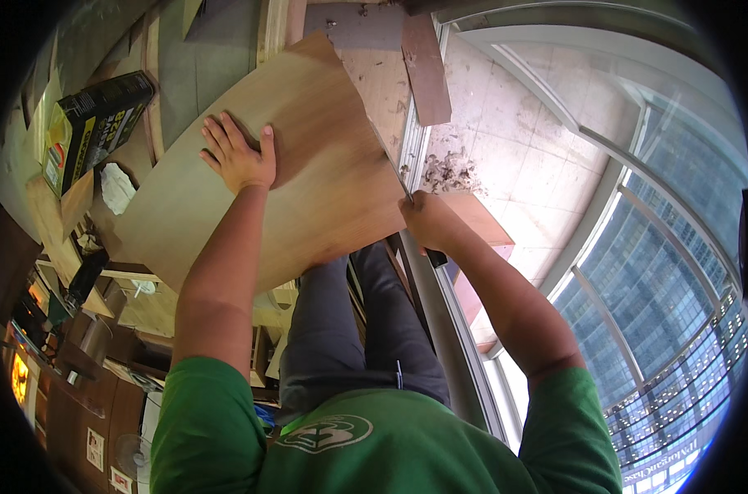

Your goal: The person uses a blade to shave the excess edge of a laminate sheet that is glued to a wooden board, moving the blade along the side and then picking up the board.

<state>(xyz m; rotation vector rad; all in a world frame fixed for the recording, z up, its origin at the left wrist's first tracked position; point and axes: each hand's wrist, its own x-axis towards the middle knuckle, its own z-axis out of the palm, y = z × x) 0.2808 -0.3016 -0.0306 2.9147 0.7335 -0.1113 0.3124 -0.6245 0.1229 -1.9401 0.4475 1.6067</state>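
A large wood-grain sheet (324,165) with a curved left side spreads out in front of me, above my knees. My left hand (240,156) lies flat on its upper left part, fingers spread and thumb apart. At the sheet's right edge, my right hand (431,221) is closed round a long, thin-bladed tool (404,188). The narrow blade runs up along that edge, and a dark end of the handle sticks out below my fist. My fingers cover most of the handle, so the tool's exact kind is unclear.
A black and yellow box (102,123) and a crumpled white wad (117,188) lie left of the sheet. To the right are a window track (464,321), a pile of brown debris (452,171), a loose wooden strip (426,70) and tall glass panes (662,247).
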